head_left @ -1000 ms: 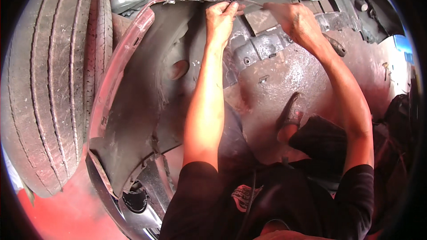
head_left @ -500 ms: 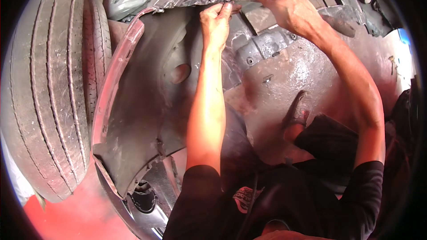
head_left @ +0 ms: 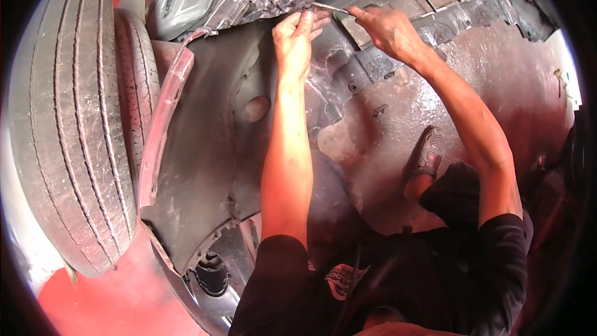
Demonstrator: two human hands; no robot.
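Both arms reach up to the inner side of a large dark car bumper cover [head_left: 208, 106] with a pinkish outer edge. My left hand [head_left: 293, 42] is at its far rim, thumb raised against the index finger and the other fingers pointing right; whatever lies in the pinch is too small to make out. My right hand [head_left: 388, 32] grips a thin, pale metal tool [head_left: 331, 7] with a slender shaft. Its tip points left and rests at or just above the broken-looking edge beside my left fingertips. The tool's handle is hidden in my fist.
Two tyres, a wide worn tyre [head_left: 78, 124] and a narrower tyre [head_left: 138, 68], stand at the left. Behind the bumper lies a clear headlight [head_left: 186, 6]. A small dark fragment [head_left: 379, 111] lies on the wet-looking floor [head_left: 472, 81], near my shoe [head_left: 429, 152].
My right hand has come left and slightly down with the tool, whose shaft now shows more plainly. My left hand has shifted slightly left and down, its fingers more spread. The view has moved a little.
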